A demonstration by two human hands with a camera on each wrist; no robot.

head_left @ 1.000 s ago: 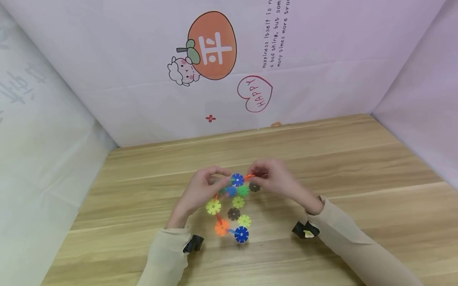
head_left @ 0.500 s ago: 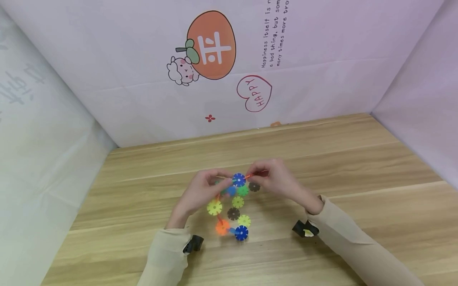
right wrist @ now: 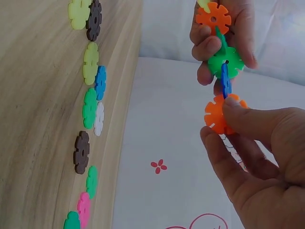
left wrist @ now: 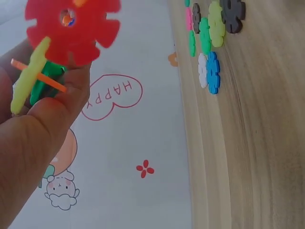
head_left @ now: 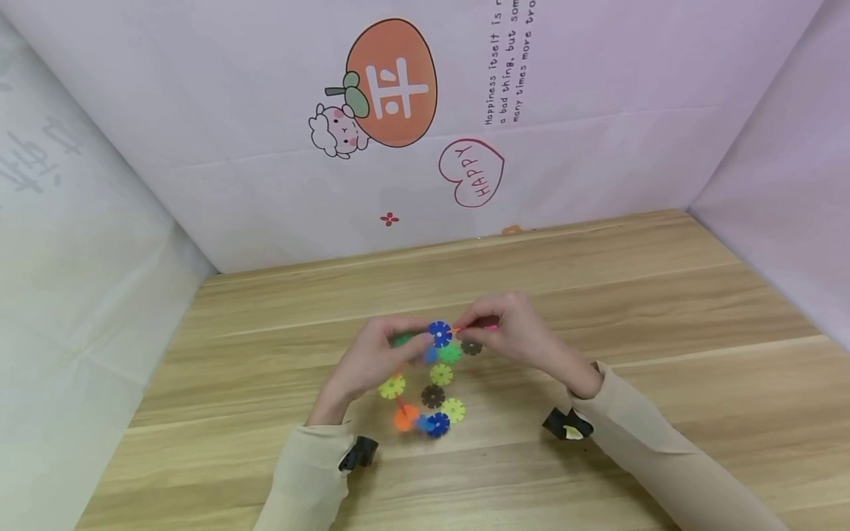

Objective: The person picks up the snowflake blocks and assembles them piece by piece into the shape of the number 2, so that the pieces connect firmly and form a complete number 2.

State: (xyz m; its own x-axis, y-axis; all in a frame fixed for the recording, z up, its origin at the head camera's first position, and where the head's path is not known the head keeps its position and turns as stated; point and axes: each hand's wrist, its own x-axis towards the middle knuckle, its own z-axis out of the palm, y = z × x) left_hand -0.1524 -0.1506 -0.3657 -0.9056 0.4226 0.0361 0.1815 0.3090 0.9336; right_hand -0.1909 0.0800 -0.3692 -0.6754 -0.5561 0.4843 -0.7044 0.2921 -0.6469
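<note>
My left hand [head_left: 375, 361] holds a chain of slotted plastic snowflake discs by its upper part. A green disc [right wrist: 226, 63] and a blue disc [right wrist: 226, 82] link on from its fingers in the right wrist view. My right hand [right wrist: 262, 162] pinches an orange disc [right wrist: 215, 114] between thumb and fingers; its edge meets the blue disc. Below my left hand hang a yellow disc [head_left: 392, 386], an orange disc [head_left: 406, 418] and a dark blue disc [head_left: 437, 425], slightly blurred. A red disc [left wrist: 97, 36] of the chain is close to the left wrist camera.
Loose discs lie flat on the wooden table [head_left: 598, 295], among them a brown disc [head_left: 433, 397], a yellow disc [head_left: 453, 410], a white disc [right wrist: 98, 119] and a pink disc [right wrist: 84, 210]. White printed sheets [head_left: 265, 110] stand behind and at both sides.
The hanging end of the chain has swung a little left and up. The orange disc in my right hand has turned slightly; both hands stay in nearly the same place.
</note>
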